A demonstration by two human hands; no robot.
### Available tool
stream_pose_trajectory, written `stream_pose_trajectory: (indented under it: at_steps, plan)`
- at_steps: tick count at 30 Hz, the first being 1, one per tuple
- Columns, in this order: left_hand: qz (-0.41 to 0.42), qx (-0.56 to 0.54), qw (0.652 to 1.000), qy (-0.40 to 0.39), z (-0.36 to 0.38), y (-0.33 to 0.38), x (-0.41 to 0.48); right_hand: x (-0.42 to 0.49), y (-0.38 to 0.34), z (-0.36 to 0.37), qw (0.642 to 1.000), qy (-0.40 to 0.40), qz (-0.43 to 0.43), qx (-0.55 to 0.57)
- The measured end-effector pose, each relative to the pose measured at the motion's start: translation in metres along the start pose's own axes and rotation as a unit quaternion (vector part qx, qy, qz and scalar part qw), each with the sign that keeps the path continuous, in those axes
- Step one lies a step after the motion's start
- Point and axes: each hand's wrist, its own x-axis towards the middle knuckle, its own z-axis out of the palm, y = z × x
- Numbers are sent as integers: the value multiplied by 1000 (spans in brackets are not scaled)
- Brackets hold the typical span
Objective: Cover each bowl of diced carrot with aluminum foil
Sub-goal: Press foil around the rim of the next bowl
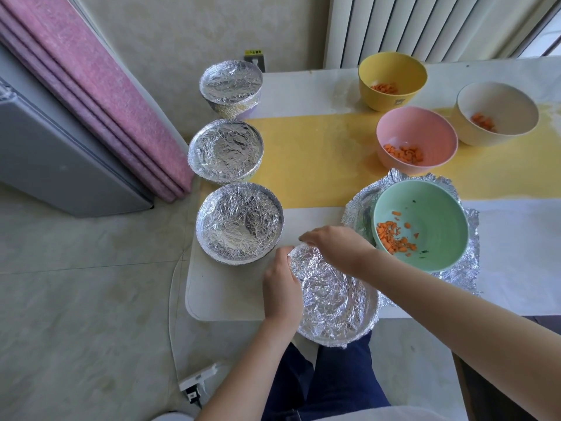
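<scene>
Three wrapped bowls [226,150] done, lined up along the table [224,299] at left. Fourth bowl [334,302] at near edge: your left hand [280,287] and right hand [337,247] both curl fingers over its foil rim, apparently crimping. Left to do: green bowl [434,205], standing on a foil sheet [467,268], and the pink bowl [416,126], yellow bowl [391,71] and cream bowl [498,101], far right, carrot uncovered.

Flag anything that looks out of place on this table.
The green bowl sits uncovered on top of a crumpled foil sheet: the foil lies under it, not over it.
</scene>
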Motion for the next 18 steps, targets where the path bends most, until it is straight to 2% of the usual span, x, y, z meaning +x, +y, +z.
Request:
stream_pose_trajectory:
  at_steps: [9, 13, 18]
  plan:
    - [-34, 38, 998, -41, -3, 6, -1, 7, -7, -1, 997, -21, -24, -66]
    - [-31, 33, 998, -51, -4, 9, -3, 4, -15, 1, 997, -46, -39, -56]
    - [-30, 25, 998, -48, -5, 9, -4, 4, -14, 4, 998, -26, -29, -49]
